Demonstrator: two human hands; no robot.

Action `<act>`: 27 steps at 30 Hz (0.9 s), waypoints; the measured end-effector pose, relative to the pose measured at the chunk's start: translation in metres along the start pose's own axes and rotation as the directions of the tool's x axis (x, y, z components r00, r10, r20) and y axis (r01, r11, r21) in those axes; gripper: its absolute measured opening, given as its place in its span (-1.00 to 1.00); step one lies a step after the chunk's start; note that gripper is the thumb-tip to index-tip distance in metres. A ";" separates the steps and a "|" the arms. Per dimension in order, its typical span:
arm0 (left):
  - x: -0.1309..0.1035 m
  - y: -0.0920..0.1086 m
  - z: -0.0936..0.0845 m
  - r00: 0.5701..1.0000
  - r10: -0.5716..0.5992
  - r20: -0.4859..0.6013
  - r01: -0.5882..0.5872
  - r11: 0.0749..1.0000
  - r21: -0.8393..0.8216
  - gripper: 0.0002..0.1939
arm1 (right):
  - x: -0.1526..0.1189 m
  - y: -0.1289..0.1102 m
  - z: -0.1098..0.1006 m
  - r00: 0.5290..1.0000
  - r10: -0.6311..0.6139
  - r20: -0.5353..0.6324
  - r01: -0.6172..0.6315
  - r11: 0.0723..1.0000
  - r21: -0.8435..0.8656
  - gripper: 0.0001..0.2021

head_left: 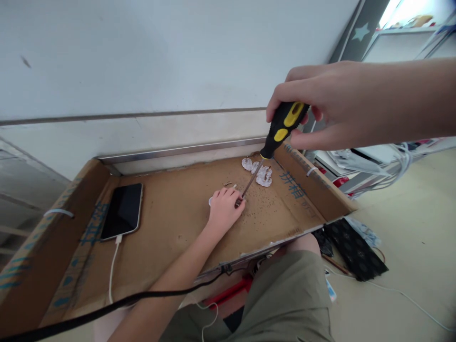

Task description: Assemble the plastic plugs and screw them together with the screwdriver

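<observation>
The right hand [313,107] is wrapped round the handle of a screwdriver [283,126], held slanting so its shaft reaches the left hand [225,209], right of the middle of the cardboard tray [171,202]. The left hand curls low, probably steadying a small dark piece [238,203]; its grip is hidden, so I cannot tell. At least 2 clear pieces [264,179] lie toward the far right corner, apparently kept aside.

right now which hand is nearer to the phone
Left. The left hand is down on the cardboard tray, to the right of the phone and apart from it; the right hand is farther right, raised, gripping the screwdriver.
</observation>
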State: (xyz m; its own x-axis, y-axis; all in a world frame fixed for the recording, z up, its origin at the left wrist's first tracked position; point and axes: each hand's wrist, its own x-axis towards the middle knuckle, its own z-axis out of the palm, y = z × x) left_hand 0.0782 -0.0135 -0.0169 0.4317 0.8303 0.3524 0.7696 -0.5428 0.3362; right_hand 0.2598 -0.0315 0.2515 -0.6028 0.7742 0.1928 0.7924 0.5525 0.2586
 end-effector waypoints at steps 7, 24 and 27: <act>-0.001 0.003 0.001 0.997 -0.047 -0.063 0.053 0.994 0.098 -0.82 | 0.005 0.005 0.004 0.999 0.051 -0.017 -0.051 0.999 0.019 -0.59; 0.001 -0.012 -0.015 0.999 -0.026 0.023 0.027 0.999 -0.026 -0.87 | -0.002 0.011 0.002 0.992 -0.094 -0.087 0.090 0.994 -0.054 -0.65; 0.002 -0.016 -0.019 1.000 -0.028 0.014 0.028 0.999 -0.039 -0.87 | -0.006 0.011 -0.009 0.991 -0.062 -0.116 0.054 0.996 -0.072 -0.65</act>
State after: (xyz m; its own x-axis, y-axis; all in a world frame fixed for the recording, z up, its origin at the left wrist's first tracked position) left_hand 0.0578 -0.0051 -0.0052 0.4167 0.8468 0.3305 0.7627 -0.5235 0.3796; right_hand 0.2715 -0.0326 0.2616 -0.6576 0.6976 0.2846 0.7499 0.5697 0.3363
